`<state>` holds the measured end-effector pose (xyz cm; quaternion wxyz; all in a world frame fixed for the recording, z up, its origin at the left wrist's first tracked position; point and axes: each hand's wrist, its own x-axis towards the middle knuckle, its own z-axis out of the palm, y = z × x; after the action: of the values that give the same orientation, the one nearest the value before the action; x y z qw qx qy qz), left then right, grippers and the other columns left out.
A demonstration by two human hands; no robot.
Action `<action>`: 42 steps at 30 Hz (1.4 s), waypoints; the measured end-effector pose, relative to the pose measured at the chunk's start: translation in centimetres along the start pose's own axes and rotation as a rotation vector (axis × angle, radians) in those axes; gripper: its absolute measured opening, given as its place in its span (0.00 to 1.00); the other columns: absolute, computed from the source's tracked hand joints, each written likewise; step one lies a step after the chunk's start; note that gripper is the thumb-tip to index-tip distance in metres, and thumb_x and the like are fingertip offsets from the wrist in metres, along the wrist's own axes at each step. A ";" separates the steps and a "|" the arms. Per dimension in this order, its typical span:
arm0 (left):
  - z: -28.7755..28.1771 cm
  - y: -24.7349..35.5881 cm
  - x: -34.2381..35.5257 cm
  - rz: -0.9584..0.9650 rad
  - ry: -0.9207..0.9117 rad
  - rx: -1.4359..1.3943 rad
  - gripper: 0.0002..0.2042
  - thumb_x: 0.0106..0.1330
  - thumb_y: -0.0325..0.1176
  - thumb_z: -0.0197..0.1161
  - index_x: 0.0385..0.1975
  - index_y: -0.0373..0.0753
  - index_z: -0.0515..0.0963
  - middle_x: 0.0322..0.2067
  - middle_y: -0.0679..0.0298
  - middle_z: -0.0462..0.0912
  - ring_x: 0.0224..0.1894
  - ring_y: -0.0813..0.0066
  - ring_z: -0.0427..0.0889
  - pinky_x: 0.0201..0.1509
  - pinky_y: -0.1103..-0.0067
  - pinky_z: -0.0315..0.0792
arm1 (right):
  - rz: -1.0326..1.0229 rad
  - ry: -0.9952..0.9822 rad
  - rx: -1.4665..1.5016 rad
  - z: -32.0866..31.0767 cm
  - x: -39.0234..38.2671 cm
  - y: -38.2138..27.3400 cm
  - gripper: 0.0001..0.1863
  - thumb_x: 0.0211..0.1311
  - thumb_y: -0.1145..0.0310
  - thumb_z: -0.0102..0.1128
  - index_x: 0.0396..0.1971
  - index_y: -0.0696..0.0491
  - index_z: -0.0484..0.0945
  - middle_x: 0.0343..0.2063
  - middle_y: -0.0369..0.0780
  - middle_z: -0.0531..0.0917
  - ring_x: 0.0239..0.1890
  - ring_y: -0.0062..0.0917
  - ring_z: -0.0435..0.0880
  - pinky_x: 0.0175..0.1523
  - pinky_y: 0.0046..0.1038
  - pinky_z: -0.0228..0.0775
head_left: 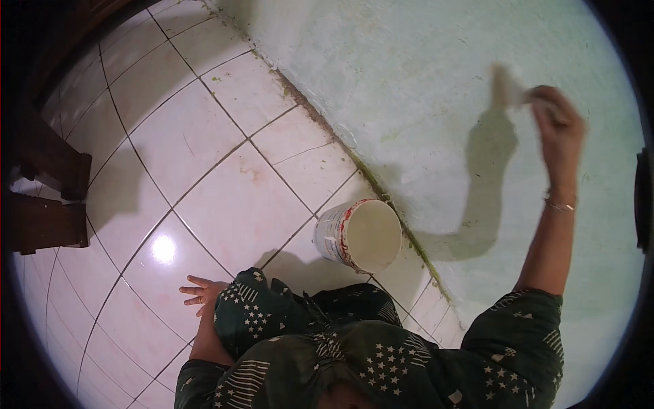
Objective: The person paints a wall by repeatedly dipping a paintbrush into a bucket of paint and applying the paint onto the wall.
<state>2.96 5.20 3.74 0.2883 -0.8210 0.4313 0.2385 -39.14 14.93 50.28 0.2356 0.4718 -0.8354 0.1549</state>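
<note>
My right hand [557, 119] is raised at the pale green wall [422, 82] on the right, closed on a blurred light-coloured tool, apparently a paintbrush [515, 92], which casts a shadow with my arm. A white plastic bucket [330, 232] with red smears round its rim stands on the tiled floor [218, 184] beside the foot of the wall, holding pale liquid, apparently paint. My left hand [203, 294] lies open with fingers spread at floor level, beside my patterned dark green clothing.
Two dark wooden leg-like pieces of furniture [51, 221] stand at the left edge. A grimy, greenish seam [317, 116] runs diagonally where floor meets wall. A dark object [640, 201] shows at the far right rim.
</note>
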 end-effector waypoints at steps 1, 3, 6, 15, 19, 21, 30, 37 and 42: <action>0.3 -0.4 0.6 -0.011 0.020 0.006 0.42 0.64 0.37 0.49 0.63 0.53 0.20 0.66 0.53 0.18 0.68 0.47 0.26 0.61 0.40 0.38 | -0.060 0.142 -0.041 -1.6 0.4 0.1 0.08 0.56 0.77 0.57 0.37 0.58 0.79 0.34 0.38 0.83 0.37 0.18 0.80 0.46 0.23 0.76; 0.0 0.5 -0.2 0.016 0.017 0.001 0.41 0.65 0.37 0.48 0.64 0.54 0.21 0.66 0.53 0.19 0.68 0.48 0.26 0.61 0.40 0.38 | -0.151 0.350 -0.263 -4.5 0.5 -1.3 0.08 0.57 0.76 0.57 0.37 0.57 0.80 0.35 0.37 0.83 0.37 0.18 0.81 0.46 0.22 0.76; -0.6 -0.2 -0.8 -0.006 0.015 -0.043 0.39 0.65 0.37 0.47 0.64 0.54 0.21 0.66 0.54 0.20 0.68 0.48 0.27 0.61 0.39 0.37 | -0.084 0.214 -0.076 0.4 -0.9 -4.3 0.08 0.55 0.76 0.58 0.36 0.54 0.80 0.33 0.37 0.84 0.33 0.19 0.81 0.39 0.22 0.75; 1.3 0.4 0.7 0.084 -0.028 0.004 0.57 0.50 0.46 0.64 0.62 0.51 0.16 0.62 0.45 0.11 0.66 0.38 0.22 0.57 0.36 0.39 | -0.019 -0.672 0.057 30.2 -12.8 2.7 0.08 0.49 0.67 0.52 0.24 0.55 0.78 0.22 0.50 0.78 0.27 0.43 0.77 0.35 0.39 0.68; 2.8 -0.8 2.2 0.070 0.075 -0.004 0.60 0.46 0.48 0.67 0.62 0.51 0.16 0.61 0.44 0.09 0.65 0.34 0.21 0.55 0.35 0.38 | 0.107 -0.597 0.084 27.6 -10.6 3.3 0.08 0.46 0.69 0.51 0.23 0.56 0.77 0.26 0.51 0.79 0.31 0.46 0.77 0.39 0.43 0.68; 2.5 -0.1 1.4 0.070 0.083 -0.012 0.50 0.55 0.40 0.63 0.65 0.53 0.27 0.66 0.54 0.19 0.66 0.37 0.22 0.56 0.34 0.42 | 0.051 -0.457 0.080 22.2 -8.5 3.2 0.08 0.46 0.69 0.52 0.23 0.57 0.76 0.26 0.51 0.79 0.30 0.47 0.77 0.37 0.43 0.68; 7.5 -0.3 5.9 0.012 0.313 0.097 0.54 0.48 0.45 0.68 0.66 0.53 0.29 0.67 0.54 0.23 0.64 0.32 0.22 0.57 0.36 0.44 | -0.198 0.506 -0.296 -1.1 -0.3 -2.3 0.07 0.54 0.73 0.61 0.34 0.53 0.80 0.29 0.35 0.84 0.24 0.16 0.81 0.26 0.16 0.69; 5.2 1.1 1.9 0.024 0.312 0.127 0.46 0.57 0.38 0.59 0.66 0.54 0.28 0.67 0.55 0.22 0.67 0.39 0.29 0.55 0.34 0.44 | 0.067 -0.562 0.007 21.5 -7.0 -2.1 0.08 0.49 0.68 0.50 0.24 0.54 0.78 0.26 0.49 0.80 0.32 0.45 0.78 0.39 0.42 0.69; 3.4 0.2 2.0 -0.064 0.261 0.148 0.38 0.65 0.29 0.44 0.64 0.58 0.23 0.67 0.58 0.23 0.69 0.48 0.34 0.59 0.42 0.50 | -0.028 -0.652 -0.012 30.0 -8.7 0.5 0.09 0.47 0.68 0.51 0.24 0.55 0.79 0.26 0.50 0.80 0.31 0.45 0.78 0.39 0.42 0.69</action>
<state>3.29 6.30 -0.06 0.2970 -0.8348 0.4551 0.0878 -43.15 6.95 20.34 -0.0394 0.5068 -0.8611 -0.0126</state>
